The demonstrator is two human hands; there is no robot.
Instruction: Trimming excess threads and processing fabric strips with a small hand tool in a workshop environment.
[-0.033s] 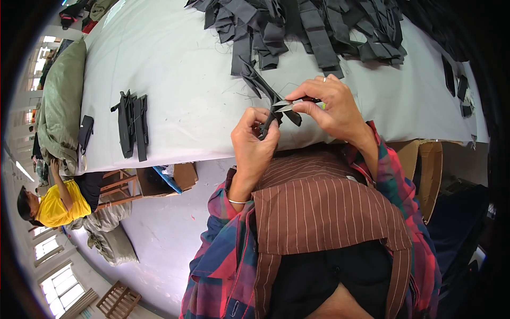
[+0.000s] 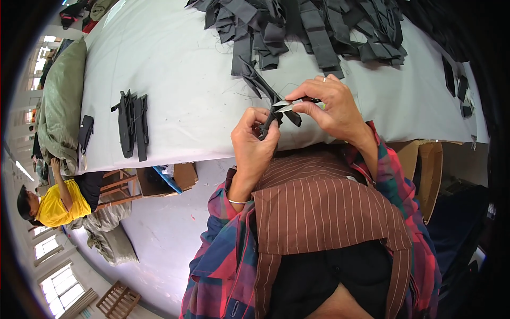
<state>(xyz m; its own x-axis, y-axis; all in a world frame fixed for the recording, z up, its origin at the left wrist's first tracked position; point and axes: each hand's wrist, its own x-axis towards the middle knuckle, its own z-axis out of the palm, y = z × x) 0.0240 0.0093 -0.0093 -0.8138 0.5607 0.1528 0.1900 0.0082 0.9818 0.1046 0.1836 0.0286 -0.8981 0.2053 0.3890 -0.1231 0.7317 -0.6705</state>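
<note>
Pinched in my left hand [image 2: 254, 139] is a bunch of dark grey fabric strips [image 2: 258, 84], held over the table's near edge. Its far end reaches up the table toward a larger pile. My right hand [image 2: 332, 103] grips a pair of thread snips [image 2: 286, 105]. Their pointed metal blades lie against the strips just beyond my left fingertips. My fingers partly cover the snips' handles. Whether the blades are closed on a thread is too small to tell.
A heap of dark grey strips [image 2: 324, 45] covers the far side of the white-covered table [image 2: 186, 95]. Stacked strips [image 2: 127, 125] lie at the left. A green sack [image 2: 62, 95] borders the table, with a person in yellow [image 2: 71, 204] nearby. A cardboard box [image 2: 427, 170] stands below right.
</note>
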